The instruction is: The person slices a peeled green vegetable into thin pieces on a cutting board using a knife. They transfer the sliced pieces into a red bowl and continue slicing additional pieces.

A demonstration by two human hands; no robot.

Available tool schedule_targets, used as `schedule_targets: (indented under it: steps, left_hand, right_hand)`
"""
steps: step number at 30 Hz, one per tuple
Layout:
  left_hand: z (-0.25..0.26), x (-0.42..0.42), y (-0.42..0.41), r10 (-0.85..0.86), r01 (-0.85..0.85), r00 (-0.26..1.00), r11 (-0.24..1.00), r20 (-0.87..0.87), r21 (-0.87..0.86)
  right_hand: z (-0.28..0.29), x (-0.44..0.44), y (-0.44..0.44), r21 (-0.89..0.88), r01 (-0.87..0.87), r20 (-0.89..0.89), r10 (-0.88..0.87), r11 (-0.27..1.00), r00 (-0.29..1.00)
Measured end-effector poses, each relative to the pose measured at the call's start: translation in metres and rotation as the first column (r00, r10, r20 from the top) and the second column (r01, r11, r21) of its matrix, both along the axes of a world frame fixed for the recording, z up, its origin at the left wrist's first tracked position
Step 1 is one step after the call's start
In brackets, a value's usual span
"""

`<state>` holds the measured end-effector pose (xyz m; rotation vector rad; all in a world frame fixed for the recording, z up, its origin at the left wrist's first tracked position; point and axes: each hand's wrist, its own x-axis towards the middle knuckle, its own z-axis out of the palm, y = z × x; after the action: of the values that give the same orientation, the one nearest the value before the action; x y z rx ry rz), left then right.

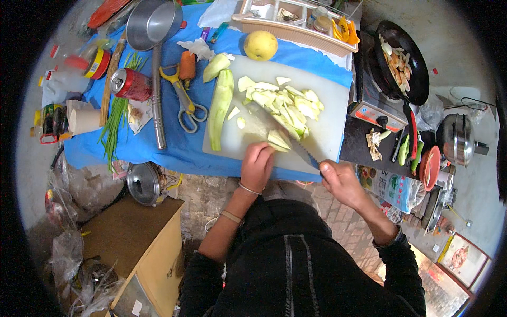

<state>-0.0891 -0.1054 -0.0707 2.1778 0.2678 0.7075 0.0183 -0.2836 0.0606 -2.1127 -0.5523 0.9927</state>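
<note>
My right hand [341, 180] grips the handle of a kitchen knife [277, 128], whose blade slants up and left over a white cutting board [253, 65]. Beside the blade, the fingertips of my left hand [257, 158] pinch the near end of a peeled pale-green piece of vegetable [279, 141]. A heap of cut slices [293, 105] lies beyond the knife. Along the board's left side rests a long peeled green vegetable [221, 111], with a shorter peeled piece [216, 67] above it. A yellow round fruit [260, 45] sits at the board's far edge.
Left of the board lie yellow-grey scissors [185, 101], a carrot piece [187, 65], a metal ladle [157, 91], a red can [132, 84] and green stalks [119, 126]. A seasoning box [293, 33] stands behind. To the right, a black frying pan [416, 67] holding food rests on a stove [376, 111].
</note>
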Motion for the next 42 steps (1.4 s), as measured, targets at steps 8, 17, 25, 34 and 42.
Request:
schedule_targets:
  steps: [8,17,25,34,42]
  left_hand:
    - [0.016,0.014,0.014,0.147,-0.142,0.988,0.986,0.052,-0.088]
    - [0.042,-0.017,0.054,0.304,-0.306,0.952,0.945,-0.034,-0.114]
    - [0.065,0.000,0.074,0.333,-0.325,0.942,0.934,0.034,-0.147]
    - [0.063,0.004,0.090,0.326,-0.288,0.944,0.886,0.046,-0.364]
    - [0.117,0.033,0.107,-0.410,0.332,0.891,0.880,-0.192,-0.340]
  right_hand:
    - [0.014,0.010,-0.007,-0.030,0.147,-0.080,-0.149,0.989,0.986]
    - [-0.001,-0.004,-0.006,-0.145,-0.203,0.035,0.210,0.968,0.977]
    - [-0.013,0.024,-0.003,-0.124,-0.043,0.094,0.055,0.991,0.994]
    - [-0.010,0.021,-0.007,-0.113,-0.212,0.387,0.239,0.971,0.891]
    - [-0.005,0.012,-0.003,-0.180,-0.290,0.519,0.341,0.940,0.784]
